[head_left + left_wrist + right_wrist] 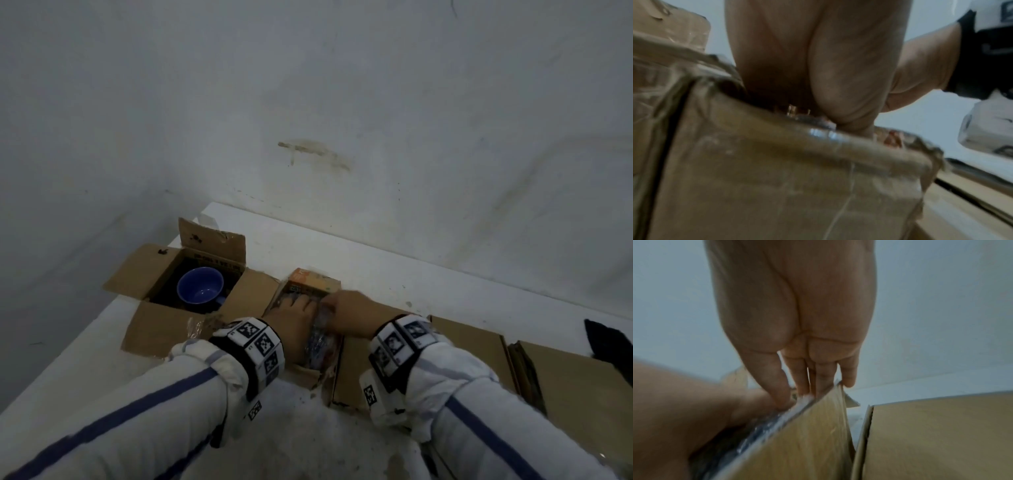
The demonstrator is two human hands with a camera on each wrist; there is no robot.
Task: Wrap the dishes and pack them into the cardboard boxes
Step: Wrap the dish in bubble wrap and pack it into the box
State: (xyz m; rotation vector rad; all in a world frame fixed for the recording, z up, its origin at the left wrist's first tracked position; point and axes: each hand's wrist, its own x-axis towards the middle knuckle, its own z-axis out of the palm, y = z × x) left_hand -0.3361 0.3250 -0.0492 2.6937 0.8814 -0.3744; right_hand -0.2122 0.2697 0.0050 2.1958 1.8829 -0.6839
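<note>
A small cardboard box (313,281) stands mid-table with a bubble-wrapped dish (318,339) inside it. My left hand (297,304) lies flat on the wrap, fingers stretched toward the far wall. My right hand (334,301) reaches in from the right. In the right wrist view its straight fingers (803,382) slide down between the wrap (764,426) and the box wall (807,434). The left wrist view shows the palm (818,73) dipping behind the box's near wall (777,178), its fingers hidden. A blue cup (200,289) sits unwrapped in a larger open box (137,274) at the left.
Flattened cardboard boxes (565,377) lie on the white table to the right of the small box. A dark object (606,342) rests at the right edge. The wall runs close behind the table. Loose plastic wrap (197,325) lies on the large box's near flap.
</note>
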